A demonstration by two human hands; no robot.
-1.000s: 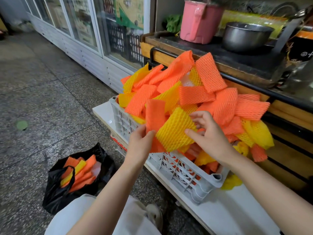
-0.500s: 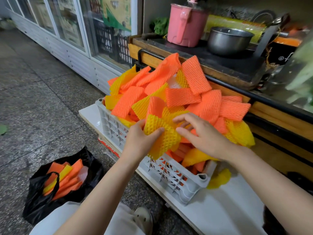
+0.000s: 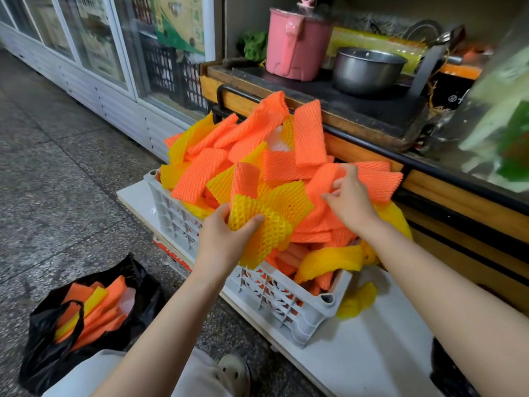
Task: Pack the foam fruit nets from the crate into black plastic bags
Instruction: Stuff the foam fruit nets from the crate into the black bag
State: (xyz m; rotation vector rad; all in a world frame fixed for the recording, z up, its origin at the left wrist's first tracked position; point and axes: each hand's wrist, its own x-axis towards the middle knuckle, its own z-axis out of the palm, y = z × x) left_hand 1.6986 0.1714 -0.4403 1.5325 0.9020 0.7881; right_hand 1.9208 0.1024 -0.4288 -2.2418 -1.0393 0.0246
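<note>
A grey slatted crate (image 3: 274, 293) stands on a low white board, heaped with orange and yellow foam fruit nets (image 3: 274, 156). My left hand (image 3: 221, 239) grips a folded yellow net (image 3: 269, 222) over the crate's near rim. My right hand (image 3: 350, 200) reaches into the pile and pinches an orange net (image 3: 323, 179) between its fingers. A black plastic bag (image 3: 51, 351) sits open on the floor at the lower left, with orange and yellow nets inside it.
The white board (image 3: 372, 351) carries a stray yellow net (image 3: 356, 300) beside the crate. Behind runs a wooden counter (image 3: 357, 153) with a pink jug (image 3: 297, 43) and a steel bowl (image 3: 367, 70). Glass-door fridges (image 3: 94, 50) line the left. A second black bag (image 3: 452, 373) lies lower right. My shoe (image 3: 232, 373) is below the crate.
My left hand has taken the yellow net alone and folded it. My right hand let go of it and moved right and back onto an orange net in the pile.
</note>
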